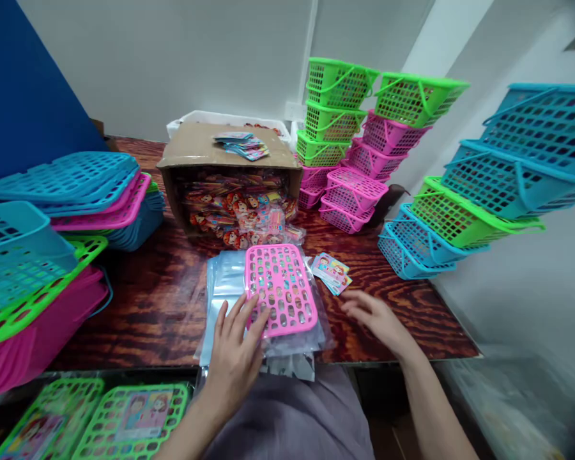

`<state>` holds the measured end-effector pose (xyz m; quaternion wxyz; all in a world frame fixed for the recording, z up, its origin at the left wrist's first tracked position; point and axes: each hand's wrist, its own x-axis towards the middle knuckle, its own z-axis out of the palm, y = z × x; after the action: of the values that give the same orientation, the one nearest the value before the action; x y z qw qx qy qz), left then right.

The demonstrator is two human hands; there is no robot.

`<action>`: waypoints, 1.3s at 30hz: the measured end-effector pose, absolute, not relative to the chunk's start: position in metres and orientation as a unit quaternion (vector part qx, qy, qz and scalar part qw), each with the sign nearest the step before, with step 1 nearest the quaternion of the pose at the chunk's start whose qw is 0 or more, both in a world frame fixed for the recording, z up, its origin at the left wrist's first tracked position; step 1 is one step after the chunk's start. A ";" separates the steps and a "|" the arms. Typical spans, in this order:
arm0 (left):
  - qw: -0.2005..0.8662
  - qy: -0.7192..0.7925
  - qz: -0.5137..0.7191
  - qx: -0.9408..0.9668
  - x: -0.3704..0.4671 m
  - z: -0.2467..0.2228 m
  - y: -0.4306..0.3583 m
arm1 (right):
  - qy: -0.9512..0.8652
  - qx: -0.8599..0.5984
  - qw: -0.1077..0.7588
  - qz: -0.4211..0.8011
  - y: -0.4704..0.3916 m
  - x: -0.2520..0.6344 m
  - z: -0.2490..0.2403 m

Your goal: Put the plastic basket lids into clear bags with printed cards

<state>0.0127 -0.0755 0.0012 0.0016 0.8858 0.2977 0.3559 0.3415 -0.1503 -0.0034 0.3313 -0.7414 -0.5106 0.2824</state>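
A pink basket with a holed lid (282, 287) lies on a pile of clear plastic bags (227, 275) at the table's front edge. My left hand (237, 342) rests with spread fingers on the left side of the pink lid and the bags. To the right, my right hand (376, 319) hovers low over the table, fingers apart and holding nothing, just below a small stack of printed cards (332, 271). The cards lie beside the pink lid's upper right corner.
Behind stands an open cardboard box (177, 153) of packaged items, with more cards (242, 145) on top. Stacked baskets (335, 121) fill the back right, blue ones (522, 179) the far right. Lids (67, 179) and baskets (19, 243) crowd the left; green packs (134, 415) lie below.
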 end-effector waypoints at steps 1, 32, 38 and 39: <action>0.001 0.290 0.363 0.886 0.012 0.001 -0.078 | -0.493 -0.768 0.330 0.243 -0.132 0.355 -0.005; -0.021 0.191 0.401 0.896 0.014 0.058 -0.072 | -0.261 -0.579 0.425 0.645 -0.225 0.216 0.036; -0.004 0.168 0.329 0.929 0.011 0.078 -0.060 | -0.174 -0.585 0.525 0.593 -0.206 0.187 0.016; -0.009 0.163 0.317 0.934 0.011 0.081 -0.058 | -0.160 -0.585 0.534 0.590 -0.206 0.187 0.015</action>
<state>0.0108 -0.0578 0.0812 -0.0089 0.9341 0.1630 0.3175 0.1874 -0.2063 0.0151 0.5341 -0.5845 -0.1596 0.5896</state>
